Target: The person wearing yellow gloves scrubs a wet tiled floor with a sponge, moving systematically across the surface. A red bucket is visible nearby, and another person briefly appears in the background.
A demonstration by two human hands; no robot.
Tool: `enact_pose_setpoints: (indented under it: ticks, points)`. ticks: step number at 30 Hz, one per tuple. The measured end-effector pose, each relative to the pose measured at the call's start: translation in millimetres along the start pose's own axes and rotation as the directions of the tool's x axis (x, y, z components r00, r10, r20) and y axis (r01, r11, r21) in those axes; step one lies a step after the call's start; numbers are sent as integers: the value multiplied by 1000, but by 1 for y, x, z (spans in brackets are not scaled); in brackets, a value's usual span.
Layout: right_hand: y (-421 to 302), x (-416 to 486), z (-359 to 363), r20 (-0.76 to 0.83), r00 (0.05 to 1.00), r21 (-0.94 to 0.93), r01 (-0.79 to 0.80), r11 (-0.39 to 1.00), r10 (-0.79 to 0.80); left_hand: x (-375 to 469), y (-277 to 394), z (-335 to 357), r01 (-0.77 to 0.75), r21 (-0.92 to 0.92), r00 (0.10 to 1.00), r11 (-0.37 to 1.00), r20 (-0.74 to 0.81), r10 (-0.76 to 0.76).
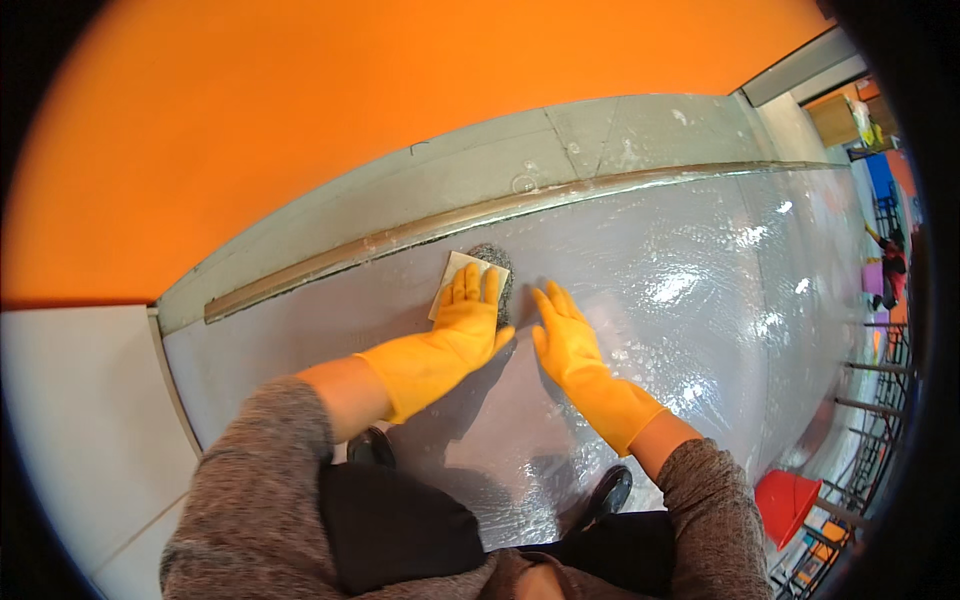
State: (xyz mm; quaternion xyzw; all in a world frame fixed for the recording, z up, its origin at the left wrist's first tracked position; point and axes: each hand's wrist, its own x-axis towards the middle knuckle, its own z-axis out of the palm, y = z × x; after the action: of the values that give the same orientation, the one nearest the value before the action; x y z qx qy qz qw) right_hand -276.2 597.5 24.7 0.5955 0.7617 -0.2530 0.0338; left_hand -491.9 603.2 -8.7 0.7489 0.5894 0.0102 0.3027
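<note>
Both my hands wear orange-yellow rubber gloves. My left hand [466, 319] lies palm-side up or down, which I cannot tell, over a thin square beige pad or tile [444, 289]. Its fingers are extended across the square piece. Under the square's far right edge shows a dark grey mesh scouring pad [504, 262], flat on the wet grey floor [645, 247]. To the right, my right hand [564, 330] has its fingers stretched out and holds nothing; whether it touches the floor is unclear.
A metal strip [420, 229] runs along the pale wall base [480, 166], below an orange wall [300, 112]. My dark boots [611, 489] stand on wet floor. A red bucket [787, 504] and metal racks [892, 427] are at right; a person [892, 274] is farther off.
</note>
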Motion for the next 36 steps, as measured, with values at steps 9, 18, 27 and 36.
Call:
enact_pose_setpoints:
  ticks: [9, 18, 27, 36]
  points:
    - [40, -82, 12, 191, 850, -252, -441, 861, 491, 4, -139, -20, -400, 303, 858, 865, -208, 470]
    - [53, -111, 69, 237, 780, -41, -587, 808, 579, -3, -188, -44, -252, 313, 868, 916, -346, 357]
    - [52, -115, 49, 265, 798, 30, -567, 823, 541, 101, -100, -33, -515, 248, 733, 820, -369, 572]
    - [57, -122, 45, 300, 834, -66, -467, 882, 464, 28, -168, -64, -471, 192, 796, 861, -327, 509]
